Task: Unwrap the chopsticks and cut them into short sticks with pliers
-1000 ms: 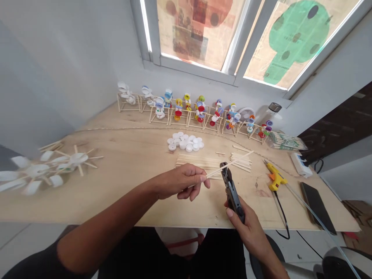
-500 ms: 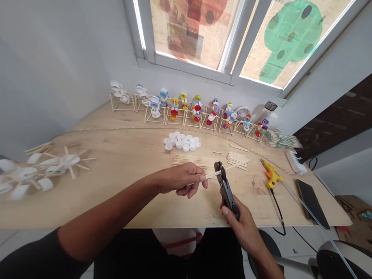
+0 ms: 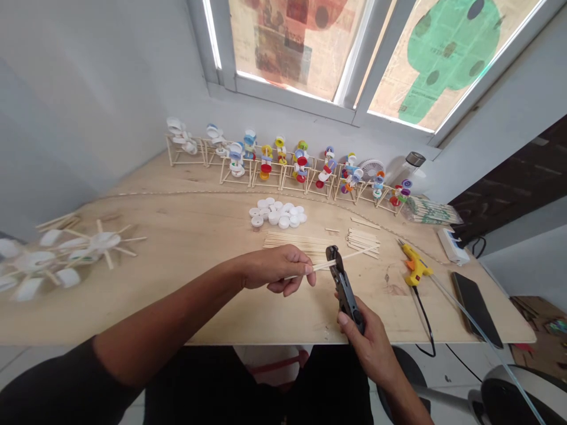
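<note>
head view: the nearest things are the two hands, held over a plywood table (image 3: 186,307). the left hand (image 3: 277,270) is closed, its thumb and fingers pinching a thin wooden stick (image 3: 343,260) that runs out toward 2 o'clock. the right hand (image 3: 365,345) is wrapped firmly around the black handles of a pair of cutters (image 3: 344,292), which stand almost upright with their head at the stick. the stick sits at the jaws, but how far they have closed on it cannot be told.

at 3 o'clock from the cutters lies a yellow glue gun (image 3: 414,271), its black cord (image 3: 425,319) trailing over the table edge, with a phone (image 3: 476,310) further out. at 9 o'clock, a blurred pinwheel (image 3: 66,257) of sticks and white caps lies flat on the table.

at 12 o'clock, just past the hands, lies a bundle of long sticks (image 3: 292,241), with a pile of short sticks (image 3: 362,239) beside it at 1 o'clock. beyond them is a cluster of white caps (image 3: 275,213). at 2 o'clock sits a power strip (image 3: 452,245).

farthest off, a row of stick frames (image 3: 283,168) holding coloured caps lines the wall, ending near a small fan (image 3: 371,170), a bottle (image 3: 410,168) and a pack of sticks (image 3: 432,211). above them at 12 o'clock is a window (image 3: 292,53).
</note>
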Motion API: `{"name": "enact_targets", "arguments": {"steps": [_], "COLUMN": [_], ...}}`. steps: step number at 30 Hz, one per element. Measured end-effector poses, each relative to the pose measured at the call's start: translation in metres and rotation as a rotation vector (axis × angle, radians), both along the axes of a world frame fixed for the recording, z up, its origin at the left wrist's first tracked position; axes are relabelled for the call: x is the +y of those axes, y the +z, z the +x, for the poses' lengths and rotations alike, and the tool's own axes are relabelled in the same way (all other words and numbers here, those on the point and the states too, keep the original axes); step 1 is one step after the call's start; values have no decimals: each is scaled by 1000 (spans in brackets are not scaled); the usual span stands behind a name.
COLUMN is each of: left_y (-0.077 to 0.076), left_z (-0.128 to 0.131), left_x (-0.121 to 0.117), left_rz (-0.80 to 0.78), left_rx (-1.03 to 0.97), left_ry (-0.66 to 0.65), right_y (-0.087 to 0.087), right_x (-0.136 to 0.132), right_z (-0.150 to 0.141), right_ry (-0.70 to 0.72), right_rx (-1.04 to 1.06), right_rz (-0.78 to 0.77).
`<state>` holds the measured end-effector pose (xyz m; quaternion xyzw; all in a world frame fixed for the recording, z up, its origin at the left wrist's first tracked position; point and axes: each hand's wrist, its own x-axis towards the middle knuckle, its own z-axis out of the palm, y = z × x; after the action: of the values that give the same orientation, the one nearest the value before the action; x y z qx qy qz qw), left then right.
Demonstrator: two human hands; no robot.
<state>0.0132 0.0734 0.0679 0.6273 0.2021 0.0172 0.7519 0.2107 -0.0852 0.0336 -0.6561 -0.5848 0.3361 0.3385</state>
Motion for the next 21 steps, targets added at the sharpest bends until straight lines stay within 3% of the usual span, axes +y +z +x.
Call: {"name": "enact_targets", "arguments": {"steps": [21], "left_y": [-4], "left_z": [0], "left_x": [6], "left_rz": [-10], "left_rx": [52], "left_ry": [-6], "right_y": [-10], "right_x": [2], "right_z": [-4], "right_ry": [-10], "right_rx": [-25], "right_rz": [-32]}}
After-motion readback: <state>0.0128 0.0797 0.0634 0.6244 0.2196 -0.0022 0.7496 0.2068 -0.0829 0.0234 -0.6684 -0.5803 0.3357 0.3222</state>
